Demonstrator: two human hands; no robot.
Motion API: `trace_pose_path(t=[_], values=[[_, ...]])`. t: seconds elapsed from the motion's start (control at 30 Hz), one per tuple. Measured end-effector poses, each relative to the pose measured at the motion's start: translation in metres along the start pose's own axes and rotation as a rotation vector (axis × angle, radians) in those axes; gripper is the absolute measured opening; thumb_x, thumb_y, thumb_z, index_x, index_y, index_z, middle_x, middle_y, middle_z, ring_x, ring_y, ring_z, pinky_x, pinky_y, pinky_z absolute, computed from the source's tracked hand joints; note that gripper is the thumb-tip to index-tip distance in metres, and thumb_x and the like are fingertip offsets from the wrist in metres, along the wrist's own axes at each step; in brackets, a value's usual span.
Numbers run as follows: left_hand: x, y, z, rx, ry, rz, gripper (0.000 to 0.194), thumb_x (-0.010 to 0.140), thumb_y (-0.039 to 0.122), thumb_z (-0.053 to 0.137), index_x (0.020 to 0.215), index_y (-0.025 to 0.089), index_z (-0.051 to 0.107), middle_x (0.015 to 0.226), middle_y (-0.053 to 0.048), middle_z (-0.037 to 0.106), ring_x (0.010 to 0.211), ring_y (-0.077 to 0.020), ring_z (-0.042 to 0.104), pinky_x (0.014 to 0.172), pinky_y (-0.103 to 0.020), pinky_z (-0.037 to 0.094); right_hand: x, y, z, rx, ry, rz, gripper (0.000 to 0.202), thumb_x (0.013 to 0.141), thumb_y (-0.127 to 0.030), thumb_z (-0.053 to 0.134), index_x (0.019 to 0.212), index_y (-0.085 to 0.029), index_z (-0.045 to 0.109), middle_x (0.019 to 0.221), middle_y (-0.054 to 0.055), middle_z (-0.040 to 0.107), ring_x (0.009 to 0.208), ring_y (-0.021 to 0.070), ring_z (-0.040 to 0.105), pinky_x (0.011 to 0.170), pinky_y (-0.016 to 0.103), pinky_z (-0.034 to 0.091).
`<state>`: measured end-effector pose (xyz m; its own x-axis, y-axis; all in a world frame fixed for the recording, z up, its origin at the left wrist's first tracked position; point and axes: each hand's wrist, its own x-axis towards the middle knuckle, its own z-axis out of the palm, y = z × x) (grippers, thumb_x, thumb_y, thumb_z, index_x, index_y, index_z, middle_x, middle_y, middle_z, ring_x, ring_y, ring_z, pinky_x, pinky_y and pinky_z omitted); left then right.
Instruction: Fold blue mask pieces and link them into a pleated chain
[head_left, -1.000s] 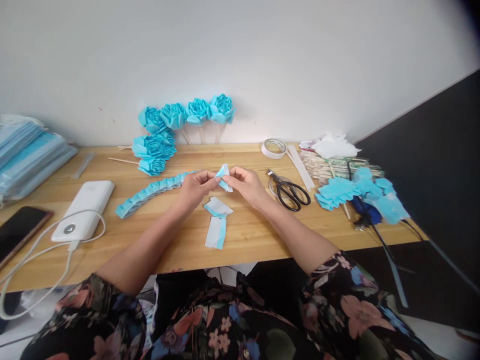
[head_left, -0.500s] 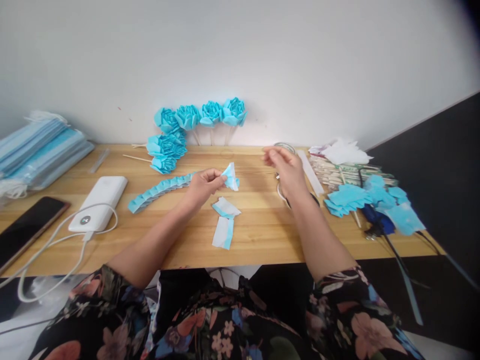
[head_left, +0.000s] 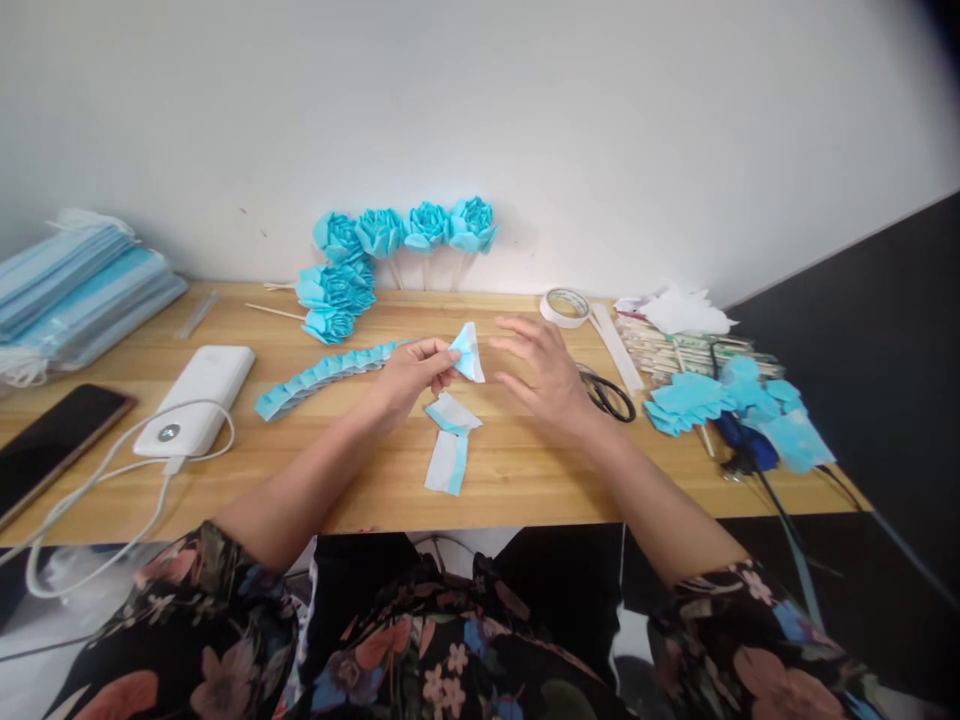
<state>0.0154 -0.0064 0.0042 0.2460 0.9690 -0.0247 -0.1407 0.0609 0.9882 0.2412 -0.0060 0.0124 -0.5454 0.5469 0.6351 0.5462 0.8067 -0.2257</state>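
Observation:
My left hand (head_left: 421, 372) pinches a folded blue and white fabric piece (head_left: 469, 354), its white edge facing right. Just right of it is my right hand (head_left: 541, 372), fingers spread and holding nothing. Two blue and white scraps, an upper scrap (head_left: 452, 412) and a lower scrap (head_left: 447, 462), lie on the wooden table below the hands. A row of blue folded pieces (head_left: 322, 375) curves away behind my left hand. Black-handled scissors (head_left: 611, 397) lie partly hidden beside my right wrist, and a tape roll (head_left: 565, 308) rests farther back.
Blue fabric flowers (head_left: 426, 227) on sticks stand against the wall. At left are stacked face masks (head_left: 82, 290), a white power bank (head_left: 199, 400) with a cable, and a phone (head_left: 56, 455). At right lie a bundle of sticks (head_left: 675, 345), blue pieces (head_left: 690, 402) and a glue gun (head_left: 746, 450).
My right hand has moved left and down from near the tape roll toward the folded piece, its fingers spreading. The tape roll and scissors show more fully now. My left hand keeps its pinch.

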Motion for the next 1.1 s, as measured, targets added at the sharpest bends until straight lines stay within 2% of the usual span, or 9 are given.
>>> trace_pose_path(t=[0.1, 0.27, 0.33, 0.47, 0.57, 0.7, 0.87, 0.97, 1.1], values=[[-0.001, 0.0, 0.0, -0.029, -0.019, -0.011, 0.032, 0.072, 0.044, 0.077, 0.066, 0.016, 0.062, 0.06, 0.0, 0.06, 0.052, -0.0081, 0.05, 0.05, -0.022, 0.039, 0.009, -0.002, 0.01, 0.032, 0.035, -0.062, 0.036, 0.093, -0.018, 0.057, 0.125, -0.035, 0.058, 0.139, 0.005, 0.057, 0.132, 0.0269, 0.049, 0.108, 0.054, 0.043], [-0.001, 0.0, -0.001, -0.014, 0.006, -0.016, 0.034, 0.071, 0.047, 0.078, 0.068, 0.016, 0.062, 0.061, 0.0, 0.06, 0.053, -0.0084, 0.05, 0.051, -0.022, 0.039, 0.02, -0.004, 0.02, 0.135, 0.012, -0.055, 0.019, 0.093, -0.018, 0.058, 0.094, -0.032, 0.07, 0.13, 0.002, 0.063, 0.128, 0.0259, 0.052, 0.106, 0.052, 0.044], [-0.001, 0.0, -0.002, 0.003, 0.017, 0.0, 0.035, 0.071, 0.047, 0.078, 0.068, 0.016, 0.062, 0.06, 0.001, 0.06, 0.053, -0.0086, 0.049, 0.051, -0.023, 0.038, 0.019, -0.004, 0.023, 0.187, 0.026, -0.005, 0.015, 0.093, -0.022, 0.06, 0.089, -0.031, 0.071, 0.128, 0.003, 0.064, 0.128, 0.0255, 0.052, 0.104, 0.05, 0.046], [0.001, -0.001, -0.002, 0.055, 0.048, 0.042, 0.032, 0.073, 0.045, 0.076, 0.069, 0.015, 0.063, 0.061, 0.0, 0.06, 0.053, -0.0084, 0.048, 0.052, -0.023, 0.038, 0.013, -0.002, 0.029, 0.354, 0.032, 0.13, 0.01, 0.093, -0.029, 0.063, 0.093, -0.03, 0.074, 0.134, 0.005, 0.061, 0.13, 0.0241, 0.051, 0.101, 0.046, 0.049], [0.001, -0.002, -0.002, 0.098, 0.067, 0.055, 0.031, 0.073, 0.045, 0.075, 0.071, 0.015, 0.063, 0.061, 0.0, 0.06, 0.053, -0.0083, 0.048, 0.051, -0.023, 0.036, 0.01, -0.002, 0.032, 0.487, 0.015, 0.25, 0.01, 0.092, -0.031, 0.065, 0.092, -0.027, 0.074, 0.136, 0.006, 0.06, 0.129, 0.0243, 0.054, 0.106, 0.047, 0.045], [0.002, -0.003, 0.001, 0.118, 0.067, 0.087, 0.032, 0.072, 0.046, 0.076, 0.071, 0.016, 0.064, 0.06, 0.002, 0.06, 0.053, -0.0083, 0.047, 0.052, -0.023, 0.037, 0.009, -0.004, 0.037, 0.671, 0.046, 0.406, 0.011, 0.088, -0.034, 0.068, 0.086, -0.024, 0.073, 0.128, 0.007, 0.064, 0.126, 0.024, 0.057, 0.107, 0.045, 0.043], [0.002, -0.004, 0.003, 0.129, 0.085, 0.098, 0.035, 0.07, 0.047, 0.078, 0.073, 0.015, 0.065, 0.062, 0.001, 0.062, 0.054, -0.0085, 0.049, 0.052, -0.023, 0.038, 0.009, -0.007, 0.044, 0.846, 0.081, 0.616, 0.02, 0.08, -0.042, 0.073, 0.081, -0.023, 0.067, 0.105, 0.004, 0.071, 0.098, 0.0192, 0.066, 0.089, 0.035, 0.052], [0.003, -0.006, 0.002, 0.137, 0.085, 0.096, 0.035, 0.07, 0.048, 0.078, 0.073, 0.015, 0.066, 0.062, 0.0, 0.063, 0.053, -0.0084, 0.049, 0.051, -0.023, 0.037, 0.009, -0.006, 0.045, 0.866, 0.085, 0.69, 0.024, 0.077, -0.043, 0.075, 0.081, -0.022, 0.065, 0.085, 0.001, 0.07, 0.079, 0.016, 0.063, 0.075, 0.031, 0.051], [0.003, -0.007, 0.002, 0.154, 0.087, 0.097, 0.035, 0.071, 0.048, 0.077, 0.072, 0.015, 0.065, 0.063, 0.0, 0.063, 0.054, -0.0087, 0.049, 0.052, -0.022, 0.038, 0.008, -0.007, 0.044, 0.883, 0.083, 0.728, 0.024, 0.077, -0.042, 0.076, 0.079, -0.021, 0.065, 0.077, 0.0, 0.067, 0.071, 0.0136, 0.059, 0.068, 0.028, 0.048]])
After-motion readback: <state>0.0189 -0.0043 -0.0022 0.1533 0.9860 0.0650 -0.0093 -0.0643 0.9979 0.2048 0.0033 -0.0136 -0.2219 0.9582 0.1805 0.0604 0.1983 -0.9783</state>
